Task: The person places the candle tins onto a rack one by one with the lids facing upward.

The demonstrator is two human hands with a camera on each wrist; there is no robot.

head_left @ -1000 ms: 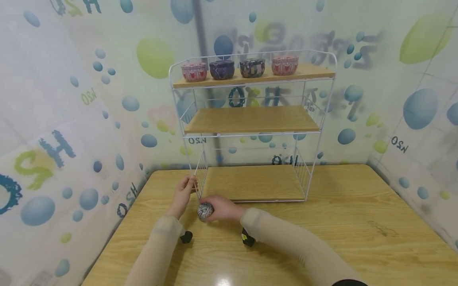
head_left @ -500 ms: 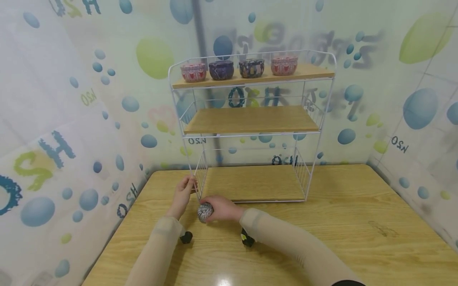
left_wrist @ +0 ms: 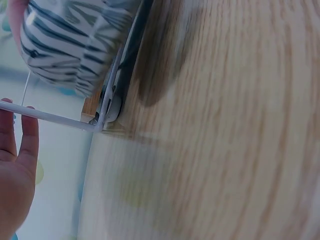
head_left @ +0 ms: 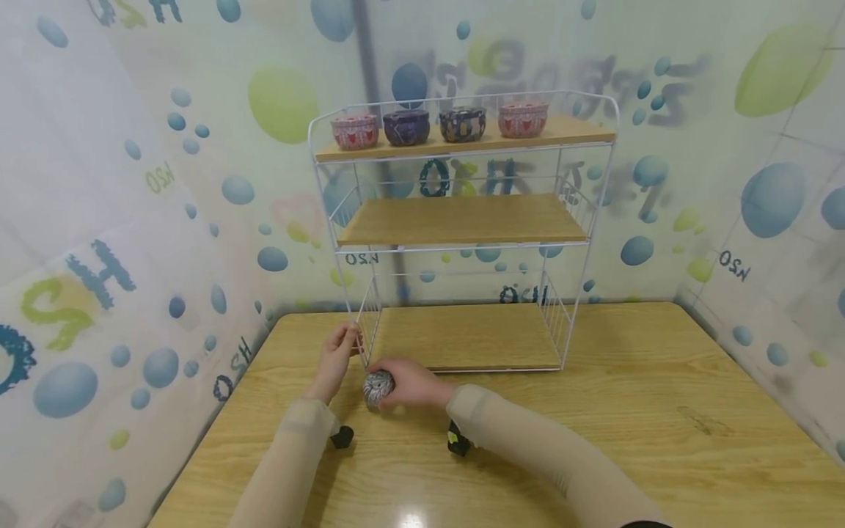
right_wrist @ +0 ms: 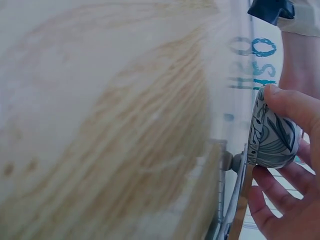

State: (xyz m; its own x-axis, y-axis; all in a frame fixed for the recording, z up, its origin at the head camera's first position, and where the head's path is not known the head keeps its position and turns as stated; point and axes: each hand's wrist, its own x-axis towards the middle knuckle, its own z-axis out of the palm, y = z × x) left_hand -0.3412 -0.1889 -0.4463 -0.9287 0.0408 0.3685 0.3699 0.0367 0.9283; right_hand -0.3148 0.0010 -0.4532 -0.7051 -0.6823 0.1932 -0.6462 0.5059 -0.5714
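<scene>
My right hand (head_left: 411, 384) holds a small round tin (head_left: 377, 390) with a dark leaf-like pattern on white, just in front of the rack's lower left corner. In the right wrist view the thumb lies on one end of the tin (right_wrist: 274, 139) and fingers support the other side. My left hand (head_left: 337, 358) grips the front left post of the white wire rack (head_left: 346, 297); in the left wrist view, fingers curl behind that thin post (left_wrist: 55, 118). The tin appears above the tabletop, close to the bottom shelf's front edge; whether it touches the rack cannot be told.
On the top shelf (head_left: 574, 130) stand several similar tins, including a pink one (head_left: 523, 119) and a dark purple one (head_left: 405, 127). A middle shelf (head_left: 462, 218) and a bottom shelf (head_left: 465, 337) lie below. The rack stands on a wooden table (head_left: 627, 425) before a bubble-printed backdrop.
The tin has tipped slightly in my right hand, so its patterned face shows at a different angle. Both hands stay almost in place, the left still on the post.
</scene>
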